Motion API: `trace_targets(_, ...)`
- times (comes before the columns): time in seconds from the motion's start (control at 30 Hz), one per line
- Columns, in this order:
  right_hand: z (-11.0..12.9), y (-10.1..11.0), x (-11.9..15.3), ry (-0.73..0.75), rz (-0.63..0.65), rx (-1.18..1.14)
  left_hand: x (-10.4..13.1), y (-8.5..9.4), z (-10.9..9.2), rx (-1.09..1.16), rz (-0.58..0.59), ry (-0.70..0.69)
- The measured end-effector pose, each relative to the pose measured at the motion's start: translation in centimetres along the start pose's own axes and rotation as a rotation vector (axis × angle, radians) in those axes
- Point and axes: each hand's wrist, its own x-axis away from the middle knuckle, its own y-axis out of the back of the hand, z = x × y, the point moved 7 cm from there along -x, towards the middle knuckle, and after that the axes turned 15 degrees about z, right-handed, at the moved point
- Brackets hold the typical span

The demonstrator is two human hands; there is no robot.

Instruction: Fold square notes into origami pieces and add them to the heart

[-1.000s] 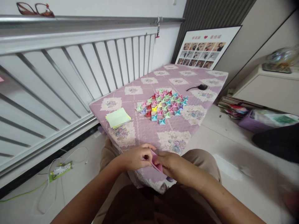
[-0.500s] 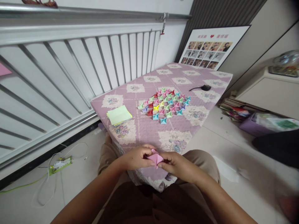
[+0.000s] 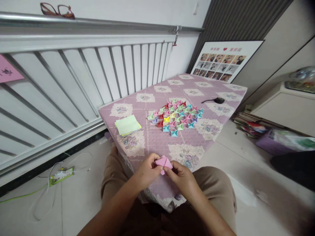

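Note:
A pink folded paper (image 3: 164, 161) is pinched between both hands above the near corner of the table. My left hand (image 3: 148, 170) grips its left side, thumb at the lower front. My right hand (image 3: 181, 175) holds the right side, its thumb close to the other thumb. Part of the paper is hidden behind the fingers. Farther back on the table lie several small folded paper pieces (image 3: 166, 119) in many colours, set out in slanting rows. A stack of square paper sheets (image 3: 128, 125), pale green on top, rests left of them.
A purple flowered cloth covers the table (image 3: 157, 144). A black object with a cord (image 3: 218, 100) lies toward its right edge. A white radiator (image 3: 98, 72) runs along the left, with glasses (image 3: 57, 10) on the pipe above. A power strip (image 3: 61, 176) is on the floor.
The pink paper has been turned between my fingers and shows a wider folded face. Both thumbs have come closer together at its lower edge. The camera view has tilted up slightly.

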Motion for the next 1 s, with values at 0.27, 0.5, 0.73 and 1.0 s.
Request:
trace_targets(0.27, -0.1, -0.1, 0.4, 0.031, -0.013, -0.013, 0.4, -0.6, 0.2, 0.09, -0.038, -0.042)
trace_targets(0.5, -0.8, 0.4, 0.6, 0.023, -0.14, -0.11, 0.9, -0.6, 0.8, 0.118, -0.081, -0.055)
trace_targets(0.73, 0.0, 0.3, 1.1, 0.05, -0.159, -0.111, 1.3, -2.5, 1.7, 0.22, 0.051, 0.024)
trace_targets(1.0, -1.3, 0.5, 0.6, 0.032, -0.197, -0.402, 1.9, -2.4, 0.9, 0.094, 0.069, 0.042)
